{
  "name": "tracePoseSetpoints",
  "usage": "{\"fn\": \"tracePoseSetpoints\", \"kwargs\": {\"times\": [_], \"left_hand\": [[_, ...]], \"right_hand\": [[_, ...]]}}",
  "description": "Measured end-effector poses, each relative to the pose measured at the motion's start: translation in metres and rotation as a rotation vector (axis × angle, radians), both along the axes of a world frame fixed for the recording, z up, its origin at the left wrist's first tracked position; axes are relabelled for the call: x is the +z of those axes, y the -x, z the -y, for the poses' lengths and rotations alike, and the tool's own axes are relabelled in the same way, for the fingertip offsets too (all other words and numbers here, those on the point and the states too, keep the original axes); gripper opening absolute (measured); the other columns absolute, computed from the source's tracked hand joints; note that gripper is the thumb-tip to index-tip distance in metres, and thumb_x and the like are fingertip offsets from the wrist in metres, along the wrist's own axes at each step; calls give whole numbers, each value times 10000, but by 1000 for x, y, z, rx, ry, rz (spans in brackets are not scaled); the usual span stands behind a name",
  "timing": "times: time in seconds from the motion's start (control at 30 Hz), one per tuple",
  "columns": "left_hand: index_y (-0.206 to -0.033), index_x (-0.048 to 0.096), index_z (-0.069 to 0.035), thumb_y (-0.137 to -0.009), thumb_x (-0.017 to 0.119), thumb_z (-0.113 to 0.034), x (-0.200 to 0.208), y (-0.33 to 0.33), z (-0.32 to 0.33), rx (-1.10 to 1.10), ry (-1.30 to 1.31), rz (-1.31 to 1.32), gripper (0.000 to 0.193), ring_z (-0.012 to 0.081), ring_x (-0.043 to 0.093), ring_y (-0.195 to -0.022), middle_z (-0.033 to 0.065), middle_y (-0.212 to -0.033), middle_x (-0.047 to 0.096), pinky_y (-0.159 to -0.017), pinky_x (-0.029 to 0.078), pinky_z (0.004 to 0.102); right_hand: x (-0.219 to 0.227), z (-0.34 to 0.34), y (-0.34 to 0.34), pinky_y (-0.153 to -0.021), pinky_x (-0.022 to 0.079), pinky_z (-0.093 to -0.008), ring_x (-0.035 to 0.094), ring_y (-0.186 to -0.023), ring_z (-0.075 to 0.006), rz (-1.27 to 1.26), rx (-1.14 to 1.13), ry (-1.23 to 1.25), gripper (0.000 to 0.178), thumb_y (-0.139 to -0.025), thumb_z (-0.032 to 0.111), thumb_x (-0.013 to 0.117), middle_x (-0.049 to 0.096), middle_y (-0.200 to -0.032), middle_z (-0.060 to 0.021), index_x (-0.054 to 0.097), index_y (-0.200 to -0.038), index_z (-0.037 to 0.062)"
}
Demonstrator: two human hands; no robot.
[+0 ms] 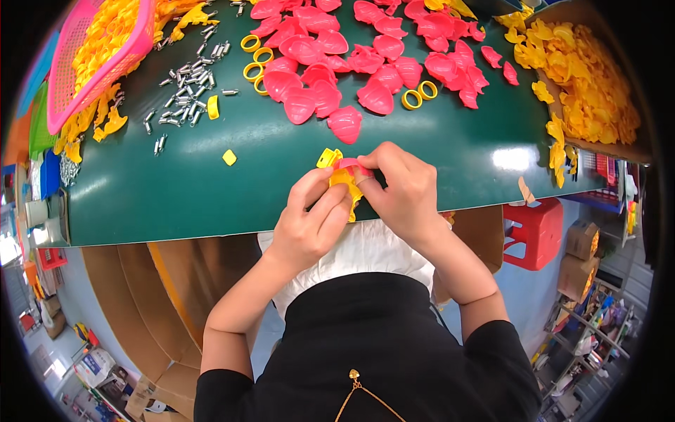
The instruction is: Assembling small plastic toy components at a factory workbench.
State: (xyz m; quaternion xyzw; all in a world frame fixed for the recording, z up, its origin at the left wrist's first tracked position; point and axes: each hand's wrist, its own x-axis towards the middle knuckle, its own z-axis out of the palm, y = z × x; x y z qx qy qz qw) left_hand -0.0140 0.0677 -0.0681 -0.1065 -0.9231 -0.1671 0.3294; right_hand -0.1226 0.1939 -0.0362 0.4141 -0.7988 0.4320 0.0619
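Work looks partway through on a single item, as I judge it from beside the green desk (pixel 274 151). The left hand (pixel 309 224) pinches a yellow piece (pixel 342 180), its fingers closed around the side, while the right hand (pixel 408 188) has thumb and forefinger pressed together on a small pink piece (pixel 348 163) at the upper part of the yellow one. Both pieces are right in front of the person, near the desk's close edge, and they seem to touch; whether they are locked together I can't tell, since the fingers cover the join.

As for what is done, I can pick out no item that is plainly finished. Plenty seems to be left: pink shells (pixel 304 49) lie loose over the far middle of the desk, yellow rings (pixel 413 99) sit in two small groups near them, and silver metal parts (pixel 188 91) are scattered to the left. More yellow parts (pixel 587 77) fill a cardboard box (pixel 610 149) at the right and a pink basket (pixel 65 70) at the left.

On writing, I can read nothing on the plastic pieces. A pale carton (pixel 95 364) at lower left seems to carry print, too small and blurred to make out.
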Motion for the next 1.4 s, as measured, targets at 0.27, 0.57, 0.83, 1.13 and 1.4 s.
{"fn": "tracePoseSetpoints", "kwargs": {"times": [0.27, 0.57, 0.83, 1.13, 1.4], "left_hand": [[-812, 614, 19, -646, 676, 35, 7, 3, 1, -23, 6, 8, 177, 342, 541, -1066, 102, -957, 612, -801, 579, 318], [-819, 612, 19, -653, 683, 29, 0, 7, 5, -54, -10, -17, 181, 342, 540, -1062, 106, -960, 610, -773, 589, 319], [-823, 618, 7, -656, 679, 38, 12, 4, 3, -90, 12, 41, 180, 339, 541, -1062, 88, -950, 607, -754, 591, 310], [-813, 618, -12, -662, 665, 1, 12, 9, 5, -112, -7, 46, 159, 302, 557, -1020, 83, -925, 605, -696, 564, 339], [-919, 662, -95, -716, 724, -227, 16, 2, -6, -2, 309, 83, 250, 216, 472, -1113, 15, -1043, 616, -968, 328, 502]], "right_hand": [[18, 2, 12, -467, 441, -312, 593, -538, -239, 39, 46, -253, 211, -698, -6, 697, 602, -665, -92, 491, -731, 28], [26, 5, 10, -457, 421, -355, 548, -511, -251, -164, 50, -409, 243, -742, 59, 700, 547, -622, -78, 460, -714, 30], [13, -22, 16, -532, 462, -321, 595, -609, -246, 44, 148, -172, 161, -783, 73, 712, 630, -718, -100, 664, -925, 14], [0, -27, 14, -608, 495, -367, 617, -695, -265, 164, 176, 50, 160, -838, 189, 682, 650, -738, -93, 716, -946, 76], [24, 43, 138, -787, 453, -382, 534, -922, -279, -208, -108, -162, 167, -808, 225, 687, 622, -916, -93, 726, -881, 80]]}}
